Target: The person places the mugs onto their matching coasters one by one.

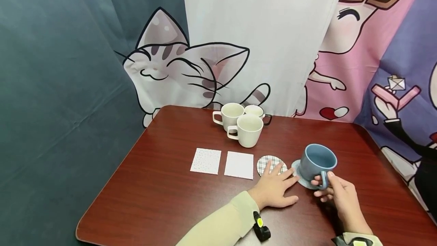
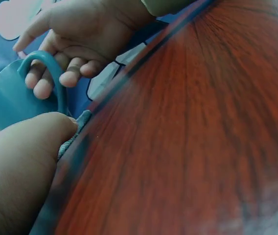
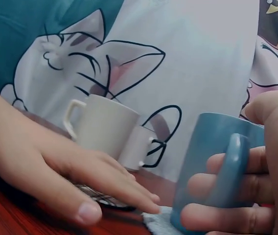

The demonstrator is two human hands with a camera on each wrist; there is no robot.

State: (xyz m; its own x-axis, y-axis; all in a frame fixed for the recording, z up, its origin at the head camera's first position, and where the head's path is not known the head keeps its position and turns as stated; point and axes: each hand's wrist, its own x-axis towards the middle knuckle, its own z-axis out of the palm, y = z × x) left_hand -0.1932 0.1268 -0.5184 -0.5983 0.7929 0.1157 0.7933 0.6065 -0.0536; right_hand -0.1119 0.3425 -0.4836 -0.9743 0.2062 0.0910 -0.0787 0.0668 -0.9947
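A blue mug (image 1: 312, 164) stands over a round light-blue coaster (image 1: 302, 182) at the right of the table. My right hand (image 1: 343, 198) holds the mug by its handle, with fingers curled through the loop, as the right wrist view also shows at the handle (image 3: 228, 171). Palm down, my left hand (image 1: 275, 190) lies with fingers spread, partly covering a round plaid coaster (image 1: 263, 165). Its fingertips reach the near-left edge of the blue coaster. In the left wrist view the mug (image 2: 11, 98) shows beyond my left thumb.
Two white ribbed mugs (image 1: 248, 134) and a smaller white cup with a black handle (image 1: 254, 110) are grouped at the back. Left of the plaid coaster lie a plain white square coaster (image 1: 239, 165) and a speckled square one (image 1: 206, 161). A printed curtain (image 1: 290, 29) hangs behind the wooden table (image 1: 153, 193).
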